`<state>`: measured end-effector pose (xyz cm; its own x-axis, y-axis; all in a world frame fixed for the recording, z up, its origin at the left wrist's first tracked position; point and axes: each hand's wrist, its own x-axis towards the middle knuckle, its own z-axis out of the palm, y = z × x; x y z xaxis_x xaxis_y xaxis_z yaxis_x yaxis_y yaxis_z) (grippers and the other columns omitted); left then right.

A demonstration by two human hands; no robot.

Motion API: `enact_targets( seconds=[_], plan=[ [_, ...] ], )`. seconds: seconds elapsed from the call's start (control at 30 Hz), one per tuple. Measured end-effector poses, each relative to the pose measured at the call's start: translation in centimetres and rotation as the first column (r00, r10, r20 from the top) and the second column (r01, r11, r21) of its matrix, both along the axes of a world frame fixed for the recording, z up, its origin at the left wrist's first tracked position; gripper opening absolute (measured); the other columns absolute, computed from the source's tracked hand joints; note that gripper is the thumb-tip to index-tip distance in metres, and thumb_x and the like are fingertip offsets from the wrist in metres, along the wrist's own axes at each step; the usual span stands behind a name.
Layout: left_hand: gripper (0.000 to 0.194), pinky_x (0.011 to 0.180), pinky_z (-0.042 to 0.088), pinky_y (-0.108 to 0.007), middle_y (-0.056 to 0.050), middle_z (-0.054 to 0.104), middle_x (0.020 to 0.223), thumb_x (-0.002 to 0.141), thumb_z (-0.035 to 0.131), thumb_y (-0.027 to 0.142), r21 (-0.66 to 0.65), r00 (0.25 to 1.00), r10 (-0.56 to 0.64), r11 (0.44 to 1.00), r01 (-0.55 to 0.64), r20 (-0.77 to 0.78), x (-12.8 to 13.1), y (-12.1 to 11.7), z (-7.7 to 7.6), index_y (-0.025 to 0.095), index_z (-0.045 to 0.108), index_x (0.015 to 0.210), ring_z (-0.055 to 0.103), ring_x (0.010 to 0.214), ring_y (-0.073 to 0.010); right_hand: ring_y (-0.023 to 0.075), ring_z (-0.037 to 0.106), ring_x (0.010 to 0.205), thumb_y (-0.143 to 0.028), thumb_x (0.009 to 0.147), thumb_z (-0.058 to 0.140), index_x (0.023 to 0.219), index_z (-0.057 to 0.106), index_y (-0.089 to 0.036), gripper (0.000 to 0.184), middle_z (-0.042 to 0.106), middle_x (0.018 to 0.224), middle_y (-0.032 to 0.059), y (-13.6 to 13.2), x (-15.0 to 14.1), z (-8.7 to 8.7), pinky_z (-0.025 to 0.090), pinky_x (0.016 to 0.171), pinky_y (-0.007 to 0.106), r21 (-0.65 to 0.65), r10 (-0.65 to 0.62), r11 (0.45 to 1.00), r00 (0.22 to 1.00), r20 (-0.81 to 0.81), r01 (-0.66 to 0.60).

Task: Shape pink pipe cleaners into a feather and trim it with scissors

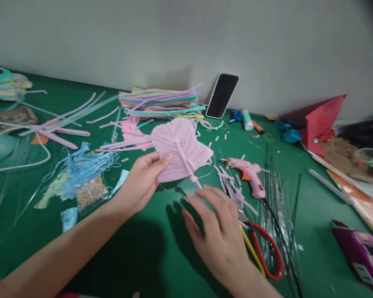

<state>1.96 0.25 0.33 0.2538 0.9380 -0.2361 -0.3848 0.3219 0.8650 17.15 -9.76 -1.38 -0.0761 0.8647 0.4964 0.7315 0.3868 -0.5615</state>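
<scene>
My left hand (143,178) grasps the pink leaf-shaped piece (183,145) at its lower left edge, thumb on the upper face, fingers beneath; the piece is held above the green table (136,256), near the centre of my view, ribbed face toward the camera; its raised central rib runs diagonally down to a small knot and a short stem (198,184). My right hand (219,231) is unclenched, fingers spread and slightly curved, just beside the stem; I cannot tell whether the fingertips touch it.

To the right of the piece lies a pink glue gun (250,176), nozzle pointing left; cut pink lengths (236,192) lie between it and my right hand; a red handle (275,248) shows just beyond that hand, near a spread of thin wires (278,215). Behind the piece, a bundle of coloured stems (161,101) lies near the wall (112,41); a phone (222,96) leans beside it. To the left, blue tassels (87,171) adjoin a clear bag of gold beads (90,192).
</scene>
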Motion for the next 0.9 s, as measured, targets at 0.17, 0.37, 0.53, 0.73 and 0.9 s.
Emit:
enact_targets(
  seconds=[0.17,0.37,0.53,0.73,0.9],
  plan=[
    [0.018,0.080,0.053,-0.031,-0.006,0.073,0.084,0.076,0.076,0.025,-0.005,0.997,-0.034,0.999,0.035,0.063,0.1,-0.1,-0.1,0.014,0.073,0.090,0.068,0.084,-0.0200,0.0146,0.063,0.067,-0.045,0.080,0.069,0.088,0.070,-0.018,0.028,0.070,0.082,0.0059,-1.0,-2.2,0.0,0.052,0.055,0.025,-0.680,-0.489,0.676,0.519,-0.701,-0.282],
    [0.018,0.077,0.052,-0.029,-0.005,0.073,0.084,0.077,0.075,0.029,-0.040,0.997,0.016,0.999,-0.012,0.076,1.0,-1.0,-0.1,0.013,0.071,0.084,0.067,0.081,-0.0177,0.0102,0.063,0.081,-0.035,0.069,0.082,0.086,0.072,-0.022,0.024,0.069,0.089,-0.0009,1.8,-4.3,0.2,0.050,0.065,0.018,-0.562,-0.611,0.764,-0.077,-0.787,-0.319],
    [0.017,0.070,0.051,-0.026,-0.003,0.071,0.076,0.075,0.076,0.030,-0.062,0.997,0.058,0.997,-0.056,0.046,1.7,-1.9,-0.3,0.014,0.070,0.079,0.066,0.076,-0.0161,0.0092,0.062,0.071,-0.030,0.064,0.085,0.075,0.069,-0.021,0.021,0.066,0.075,-0.0040,2.6,-4.8,-0.3,0.048,0.062,0.019,-0.555,-0.599,0.796,-0.181,-0.780,-0.242],
    [0.022,0.069,0.051,-0.028,-0.004,0.073,0.079,0.072,0.079,0.032,-0.074,0.996,0.088,0.993,-0.087,0.015,2.0,-2.6,-0.5,0.014,0.070,0.081,0.067,0.076,-0.0180,0.0089,0.060,0.068,-0.028,0.062,0.085,0.074,0.067,-0.021,0.023,0.065,0.076,-0.0040,3.0,-4.7,-0.1,0.049,0.061,0.019,-0.548,-0.581,0.814,-0.264,-0.770,-0.191],
    [0.021,0.064,0.050,-0.026,-0.004,0.072,0.078,0.077,0.074,0.035,-0.068,0.997,0.047,0.996,-0.051,-0.065,2.1,-2.9,-1.3,0.015,0.070,0.080,0.065,0.072,-0.0164,0.0090,0.061,0.070,-0.028,0.063,0.085,0.074,0.067,-0.021,0.021,0.066,0.077,-0.0045,3.2,-4.6,-0.3,0.050,0.062,0.020,-0.533,-0.575,0.818,-0.275,-0.770,-0.217]
  ],
)
